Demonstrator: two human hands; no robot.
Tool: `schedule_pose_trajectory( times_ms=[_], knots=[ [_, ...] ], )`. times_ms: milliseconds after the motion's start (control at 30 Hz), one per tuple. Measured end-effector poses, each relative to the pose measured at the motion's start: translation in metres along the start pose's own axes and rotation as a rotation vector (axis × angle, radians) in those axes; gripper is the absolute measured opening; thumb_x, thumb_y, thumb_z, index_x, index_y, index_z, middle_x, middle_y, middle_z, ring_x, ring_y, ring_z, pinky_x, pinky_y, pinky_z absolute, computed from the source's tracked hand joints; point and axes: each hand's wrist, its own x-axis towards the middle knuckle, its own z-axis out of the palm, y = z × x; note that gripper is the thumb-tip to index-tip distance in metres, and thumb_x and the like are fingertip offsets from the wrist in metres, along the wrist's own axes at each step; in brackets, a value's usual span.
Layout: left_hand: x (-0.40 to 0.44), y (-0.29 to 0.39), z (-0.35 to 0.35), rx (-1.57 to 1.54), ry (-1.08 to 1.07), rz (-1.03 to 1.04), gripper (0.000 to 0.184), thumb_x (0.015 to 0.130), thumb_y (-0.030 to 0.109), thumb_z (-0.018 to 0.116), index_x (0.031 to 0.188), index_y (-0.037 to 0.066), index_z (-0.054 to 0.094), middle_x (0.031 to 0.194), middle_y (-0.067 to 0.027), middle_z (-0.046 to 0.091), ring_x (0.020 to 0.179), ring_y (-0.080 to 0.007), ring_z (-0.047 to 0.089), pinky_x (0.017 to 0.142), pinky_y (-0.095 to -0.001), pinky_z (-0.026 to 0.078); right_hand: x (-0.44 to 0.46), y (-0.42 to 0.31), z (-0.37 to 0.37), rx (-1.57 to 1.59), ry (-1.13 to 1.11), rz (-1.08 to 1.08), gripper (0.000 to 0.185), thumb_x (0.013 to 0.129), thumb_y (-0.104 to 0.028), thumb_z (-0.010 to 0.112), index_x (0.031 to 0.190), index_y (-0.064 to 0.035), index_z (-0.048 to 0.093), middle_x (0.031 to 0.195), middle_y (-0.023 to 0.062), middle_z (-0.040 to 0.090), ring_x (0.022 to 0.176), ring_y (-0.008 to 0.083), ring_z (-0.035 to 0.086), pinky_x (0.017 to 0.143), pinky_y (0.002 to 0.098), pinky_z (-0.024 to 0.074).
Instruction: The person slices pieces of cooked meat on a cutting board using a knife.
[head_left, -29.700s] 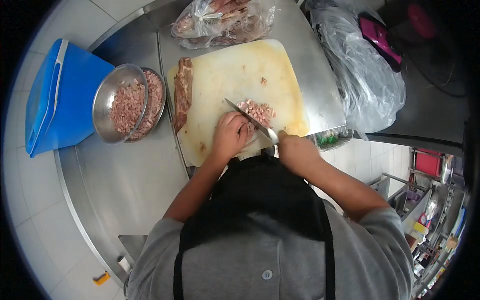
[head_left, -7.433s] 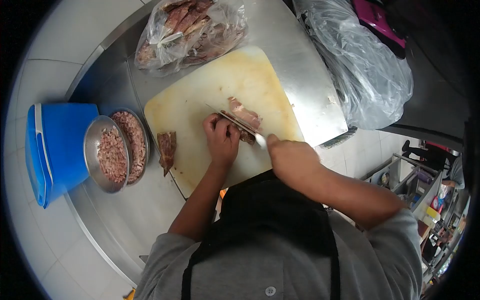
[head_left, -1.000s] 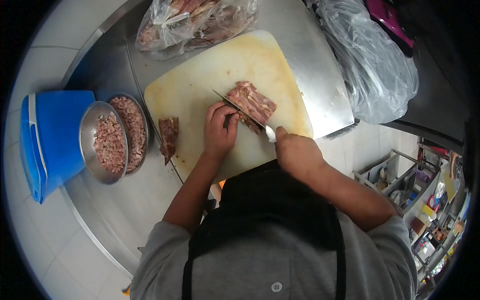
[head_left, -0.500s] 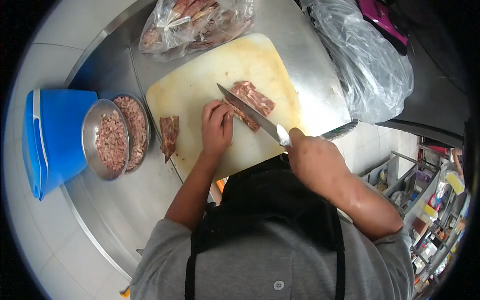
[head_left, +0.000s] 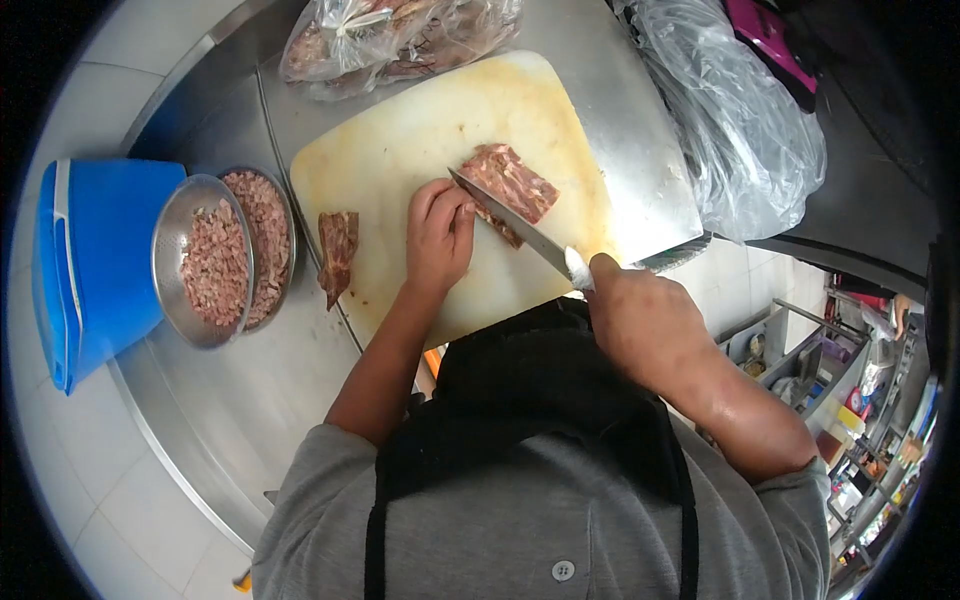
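Observation:
My right hand (head_left: pixel 650 325) is closed round the white handle of a kitchen knife (head_left: pixel 520 224). The blade points up and left, lying between a flat slab of reddish meat (head_left: pixel 512 183) and a narrow meat strip (head_left: pixel 504 229). My left hand (head_left: pixel 438 235) has its fingers curled together at the strip's left end, close to the blade tip; the fingertips partly hide the contact. Both meat pieces rest on a yellowed white cutting board (head_left: pixel 400 135). Another chunk of meat (head_left: pixel 338 250) lies at the board's left edge.
Left of the board, a perforated metal colander (head_left: pixel 172 275) of diced meat overlaps a metal bowl (head_left: pixel 291 240) with more dice. A blue cooler box (head_left: pixel 110 270) stands beyond. A bag of meat (head_left: pixel 400 45) lies behind the board, and clear plastic (head_left: pixel 735 120) at right.
The view has shifted slightly. The knife still lies between slab and strip, and less of the strip shows beside the blade. My left hand stays at the strip.

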Motion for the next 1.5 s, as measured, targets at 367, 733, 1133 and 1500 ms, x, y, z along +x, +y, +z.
schedule_pose_trajectory(
  times_ms=[367, 733, 1133, 1500],
  knots=[
    [-0.002, 0.0, 0.001, -0.03, 0.006, -0.06, 0.013, 0.09, 0.004, 0.066, 0.103, 0.003, 0.067, 0.114, -0.0136, 0.058, 0.102, -0.0311, 0.058, 0.086, -0.04, 0.051, 0.006, 0.0, 0.002, -0.043, -0.018, 0.022, 0.01, 0.095, -0.01, 0.053, 0.098, -0.0008, 0.056, 0.075, 0.0209, 0.07, 0.07, 0.0373, 0.072, 0.063, 0.0475, 0.0575],
    [-0.002, -0.001, 0.0, -0.054, 0.004, -0.052, 0.011, 0.091, 0.005, 0.068, 0.102, 0.003, 0.067, 0.113, -0.0147, 0.059, 0.103, -0.0323, 0.059, 0.089, -0.0404, 0.05, 0.009, -0.003, 0.0, -0.075, -0.003, 0.0, 0.008, 0.094, -0.009, 0.052, 0.096, -0.0018, 0.055, 0.072, 0.0185, 0.069, 0.066, 0.036, 0.072, 0.06, 0.046, 0.0579],
    [0.002, 0.002, -0.003, -0.073, -0.011, -0.113, 0.011, 0.093, 0.008, 0.069, 0.1, 0.002, 0.066, 0.11, -0.0169, 0.062, 0.101, -0.0333, 0.062, 0.09, -0.0404, 0.051, 0.028, -0.01, 0.005, 0.058, -0.022, 0.021, 0.012, 0.096, -0.011, 0.053, 0.098, 0.0005, 0.056, 0.078, 0.0222, 0.07, 0.073, 0.0396, 0.072, 0.067, 0.0494, 0.0577],
    [0.002, -0.002, -0.002, -0.12, -0.032, -0.117, 0.013, 0.087, 0.005, 0.071, 0.099, 0.004, 0.067, 0.111, -0.0135, 0.061, 0.101, -0.0319, 0.061, 0.087, -0.0398, 0.051, 0.063, -0.023, 0.019, 0.172, 0.062, 0.01, 0.014, 0.096, -0.012, 0.054, 0.099, 0.0022, 0.055, 0.082, 0.026, 0.07, 0.077, 0.0426, 0.071, 0.07, 0.0512, 0.0567]
  ],
)
